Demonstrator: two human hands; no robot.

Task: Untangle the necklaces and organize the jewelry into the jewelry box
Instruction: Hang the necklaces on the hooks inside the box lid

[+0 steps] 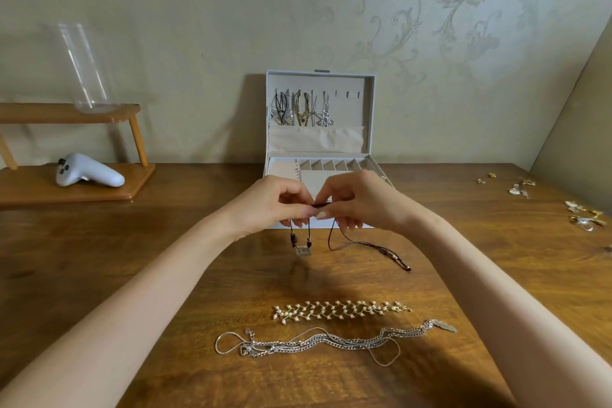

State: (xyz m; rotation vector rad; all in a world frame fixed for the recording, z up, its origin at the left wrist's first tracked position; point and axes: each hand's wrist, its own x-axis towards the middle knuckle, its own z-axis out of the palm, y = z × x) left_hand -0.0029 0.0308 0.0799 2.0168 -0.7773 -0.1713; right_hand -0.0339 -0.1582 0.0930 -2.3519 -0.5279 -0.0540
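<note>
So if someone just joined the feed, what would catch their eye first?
Both hands, left hand and right hand, meet at centre, pinching a dark cord necklace whose pendant dangles above the table. Behind them stands the open jewelry box; nearer lie a pearl piece and tangled silver chains.

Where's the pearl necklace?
Head view, low centre: pearl necklace lies flat on the table, just beyond the silver chains, nearer than both hands.

White rectangular jewelry box (369, 116) stood open at table's far edge, several necklaces hung inside lid. Dark brown cord necklace (361, 243) with square pendant held up just before box, ends trailed on table. Pearl-beaded gold necklace (337, 308) laid straight nearer; silver chain necklaces (318, 341) tangled just beside it.
</note>
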